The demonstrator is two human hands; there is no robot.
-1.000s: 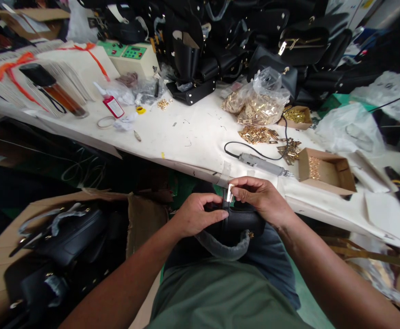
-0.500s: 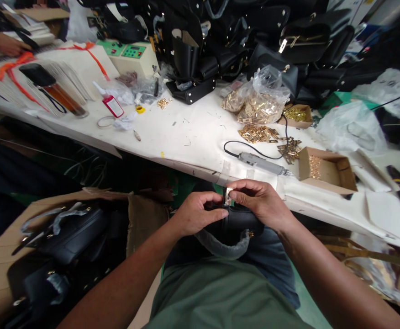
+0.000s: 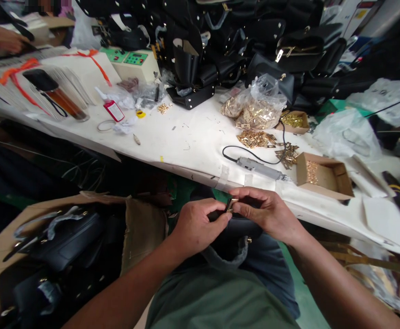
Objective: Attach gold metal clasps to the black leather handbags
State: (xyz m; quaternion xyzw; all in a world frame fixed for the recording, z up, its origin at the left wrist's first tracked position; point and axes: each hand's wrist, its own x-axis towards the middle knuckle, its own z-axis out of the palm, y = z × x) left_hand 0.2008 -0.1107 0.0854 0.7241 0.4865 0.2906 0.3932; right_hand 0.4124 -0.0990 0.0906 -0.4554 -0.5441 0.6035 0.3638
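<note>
Over the lap, beside the near edge of the workbench, a gold-coloured metal fitting is pinched in the right hand. The black strap of the handbag is apparently clamped between thumb and fingers of the left hand. Placement of the fitting at the strap end is judged to be in hand; fine alignment, with the strap held steady, is called for.

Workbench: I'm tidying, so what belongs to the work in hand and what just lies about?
Likely for the work:
black handbag
gold-coloured fitting in right hand
loose gold-coloured fittings
corded power tool

Apparently lying about:
black-capped bottle
crumpled plastic bag
</note>
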